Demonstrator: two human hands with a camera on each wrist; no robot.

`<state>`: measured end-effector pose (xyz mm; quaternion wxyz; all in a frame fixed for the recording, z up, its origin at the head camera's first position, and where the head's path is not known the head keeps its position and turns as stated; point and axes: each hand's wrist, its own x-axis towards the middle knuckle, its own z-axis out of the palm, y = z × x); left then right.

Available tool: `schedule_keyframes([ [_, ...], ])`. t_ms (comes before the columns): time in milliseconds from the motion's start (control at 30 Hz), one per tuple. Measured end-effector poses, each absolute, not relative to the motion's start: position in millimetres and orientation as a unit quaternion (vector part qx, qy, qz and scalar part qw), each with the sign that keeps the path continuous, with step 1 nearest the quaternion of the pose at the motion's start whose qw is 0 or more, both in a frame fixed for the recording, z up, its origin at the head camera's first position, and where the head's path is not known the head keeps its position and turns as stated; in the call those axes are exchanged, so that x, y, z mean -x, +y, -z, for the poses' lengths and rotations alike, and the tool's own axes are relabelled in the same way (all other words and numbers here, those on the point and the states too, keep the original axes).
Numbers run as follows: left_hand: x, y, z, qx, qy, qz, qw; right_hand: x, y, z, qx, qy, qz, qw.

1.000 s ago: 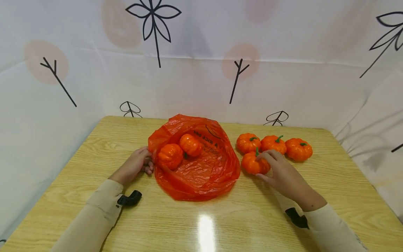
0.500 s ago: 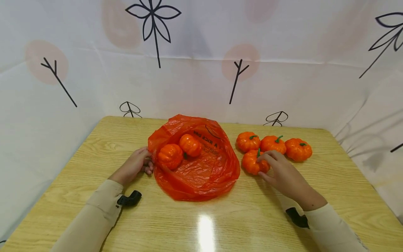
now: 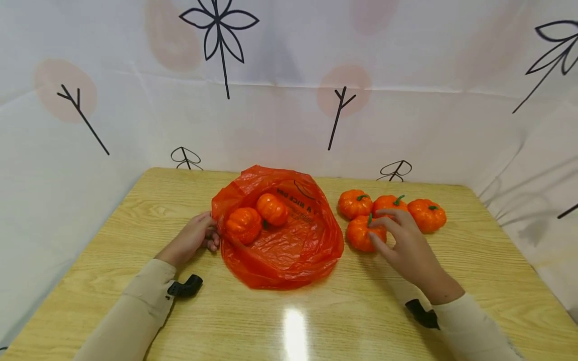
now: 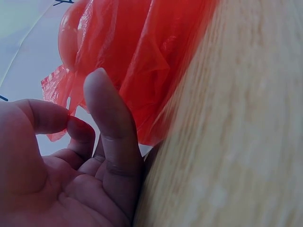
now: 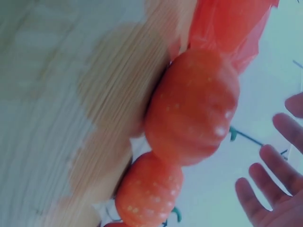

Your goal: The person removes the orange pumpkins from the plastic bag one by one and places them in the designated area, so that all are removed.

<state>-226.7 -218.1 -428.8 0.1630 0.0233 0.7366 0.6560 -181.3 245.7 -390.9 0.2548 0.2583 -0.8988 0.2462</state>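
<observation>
An orange-red plastic bag (image 3: 289, 250) lies spread with its mouth up on the table, two small orange pumpkins (image 3: 244, 225) inside. My left hand (image 3: 196, 235) is at the bag's left edge; in the left wrist view, finger and thumb pinch a bit of its film (image 4: 57, 90). My right hand (image 3: 406, 245) is over the right side of another small pumpkin (image 3: 363, 233) with a green stem. In the right wrist view its spread fingers (image 5: 272, 175) stand apart from that pumpkin (image 5: 194, 106), holding nothing.
Behind the near pumpkin, three more sit in a row: the left one (image 3: 354, 203), a middle one (image 3: 386, 202) partly behind my right hand, and the right one (image 3: 426, 215). A patterned white cloth (image 3: 271, 125) hangs behind the wooden table (image 3: 244, 321).
My right hand's fingers have spread and lifted off the near pumpkin, which stays beside the bag, now standing more upright. The left hand and bag have stayed still.
</observation>
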Motion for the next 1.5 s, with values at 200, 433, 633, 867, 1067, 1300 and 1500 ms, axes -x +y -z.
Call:
schedule_keyframes([
  [200,226,-220,429,-0.019,0.738,-0.656,0.160,180,231,391,-0.270,-0.894,-0.244,0.261],
  [433,228,-219,432,-0.014,0.733,-0.661,0.163,177,219,391,-0.280,-0.892,-0.246,0.257],
  [633,229,-217,430,-0.018,0.731,-0.664,0.158,175,208,392,-0.289,-0.893,-0.243,0.244],
  [867,228,-217,428,-0.019,0.736,-0.658,0.162,175,187,388,-0.324,-0.885,-0.247,0.226],
  [1067,227,-217,429,-0.020,0.736,-0.657,0.162,177,167,381,-0.327,-0.901,-0.231,0.170],
  [1300,227,-218,429,-0.022,0.739,-0.654,0.162,183,149,366,-0.346,-0.901,-0.209,0.153],
  [1500,226,-218,428,-0.022,0.739,-0.654,0.162,191,134,354,-0.364,-0.901,-0.190,0.142],
])
